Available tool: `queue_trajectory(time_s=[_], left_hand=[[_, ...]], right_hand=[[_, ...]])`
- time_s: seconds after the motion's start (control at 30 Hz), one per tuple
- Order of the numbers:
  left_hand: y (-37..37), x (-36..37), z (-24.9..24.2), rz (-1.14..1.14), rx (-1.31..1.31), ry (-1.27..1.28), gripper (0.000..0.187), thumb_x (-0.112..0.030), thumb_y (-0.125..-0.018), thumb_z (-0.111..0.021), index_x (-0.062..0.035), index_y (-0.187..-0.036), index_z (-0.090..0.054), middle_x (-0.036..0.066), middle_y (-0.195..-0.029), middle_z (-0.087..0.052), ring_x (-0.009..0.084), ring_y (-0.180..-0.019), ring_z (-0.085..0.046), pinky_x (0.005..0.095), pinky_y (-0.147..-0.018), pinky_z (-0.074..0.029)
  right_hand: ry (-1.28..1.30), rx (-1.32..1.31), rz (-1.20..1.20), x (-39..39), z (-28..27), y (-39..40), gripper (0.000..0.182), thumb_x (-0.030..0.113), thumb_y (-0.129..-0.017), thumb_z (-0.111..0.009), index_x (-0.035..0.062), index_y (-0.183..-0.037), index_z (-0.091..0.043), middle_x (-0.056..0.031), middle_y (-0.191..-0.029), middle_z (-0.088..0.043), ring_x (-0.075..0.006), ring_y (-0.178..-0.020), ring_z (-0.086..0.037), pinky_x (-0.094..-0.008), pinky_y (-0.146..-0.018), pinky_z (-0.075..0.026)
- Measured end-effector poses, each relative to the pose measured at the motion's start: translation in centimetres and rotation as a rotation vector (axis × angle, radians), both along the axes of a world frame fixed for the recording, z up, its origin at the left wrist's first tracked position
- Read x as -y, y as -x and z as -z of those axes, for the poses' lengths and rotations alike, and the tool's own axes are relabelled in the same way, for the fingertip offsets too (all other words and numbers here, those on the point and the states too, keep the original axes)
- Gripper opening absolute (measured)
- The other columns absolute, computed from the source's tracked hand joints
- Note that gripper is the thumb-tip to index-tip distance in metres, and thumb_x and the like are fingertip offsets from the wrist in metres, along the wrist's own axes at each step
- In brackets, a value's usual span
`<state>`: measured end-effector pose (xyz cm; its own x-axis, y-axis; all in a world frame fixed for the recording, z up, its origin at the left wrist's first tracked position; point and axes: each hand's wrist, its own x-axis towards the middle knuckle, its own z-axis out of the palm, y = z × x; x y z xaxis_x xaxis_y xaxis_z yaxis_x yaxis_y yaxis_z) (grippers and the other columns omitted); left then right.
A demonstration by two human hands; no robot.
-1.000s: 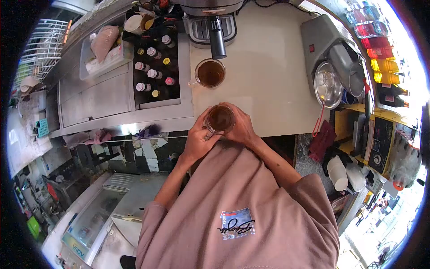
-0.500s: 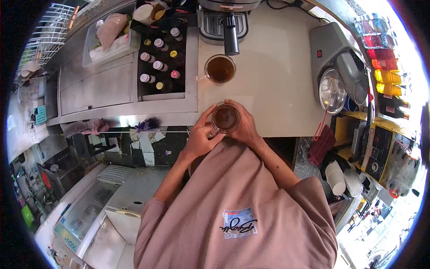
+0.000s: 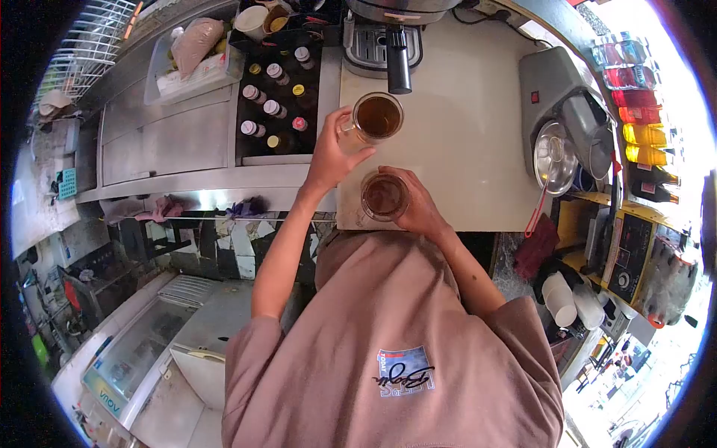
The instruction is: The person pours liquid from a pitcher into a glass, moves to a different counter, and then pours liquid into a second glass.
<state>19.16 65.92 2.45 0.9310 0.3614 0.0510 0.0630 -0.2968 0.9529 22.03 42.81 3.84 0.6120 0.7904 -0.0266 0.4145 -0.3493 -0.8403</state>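
Two clear glass mugs of brown liquid stand one behind the other on the pale counter. At the far glass mug (image 3: 379, 117), my left hand (image 3: 330, 155) has its fingers curled at the handle on the left side, while the thumb sticks out below the mug. The mug's side shows slightly, as if it leans. Close to my body, the near glass mug (image 3: 385, 196) has my right hand (image 3: 420, 209) wrapped round its right side. That mug's drink looks darker and redder. The underside of the right hand's grip is hidden.
A coffee machine (image 3: 367, 46) stands behind the mugs, its black portafilter handle (image 3: 399, 71) pointing towards me. Left of the counter is a bay of capped bottles (image 3: 275, 109). To the right, a metal strainer (image 3: 554, 153) leans by a grey appliance (image 3: 549, 82).
My left hand has left the near mug and reached forward to the far mug's handle. My right hand stays on the near mug. The view has shifted slightly.
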Motion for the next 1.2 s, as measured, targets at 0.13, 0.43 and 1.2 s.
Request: queue_trajectory(time_s=[0.13, 0.43, 1.2], left_hand=[[-1.4, -0.5, -0.3, 0.078, 0.015, 0.141, 0.067, -0.013, -0.074, -0.089, -0.0032, -0.131, -0.053, 0.013, -0.128, -0.064, 0.0221, -0.122, -0.060, 0.0366, -0.104, -0.048], [-1.5, -0.7, -0.5, 0.099, -0.079, 0.189, 0.062, -0.014, -0.077, -0.088, 0.0017, -0.126, -0.053, 0.013, -0.127, -0.065, 0.0219, -0.120, -0.062, 0.0361, -0.103, -0.049], [10.0, 3.8, 2.5, -0.202, -0.021, 0.360, 0.048, -0.007, -0.100, -0.057, -0.0037, -0.144, -0.037, 0.018, -0.144, -0.050, 0.0273, -0.136, -0.050, 0.0379, -0.109, -0.042]], right_hand=[[-0.049, -0.002, 0.029, 0.0, 0.2, 0.2, 0.066, 0.006, -0.071, -0.079, 0.0046, -0.133, -0.056, -0.0133, -0.136, -0.060, -0.0333, -0.126, -0.056, -0.0419, -0.108, -0.046], [-0.073, 0.015, 0.067, -0.2, 0.3, 0.6, 0.067, 0.007, -0.070, -0.079, 0.0043, -0.132, -0.056, -0.0132, -0.135, -0.061, -0.0335, -0.124, -0.057, -0.0419, -0.106, -0.047], [-0.135, 0.218, 0.186, -1.2, 2.0, 1.2, 0.054, 0.016, -0.071, -0.082, 0.0016, -0.114, -0.053, -0.0178, -0.108, -0.061, -0.0390, -0.103, -0.058, -0.0472, -0.089, -0.048]])
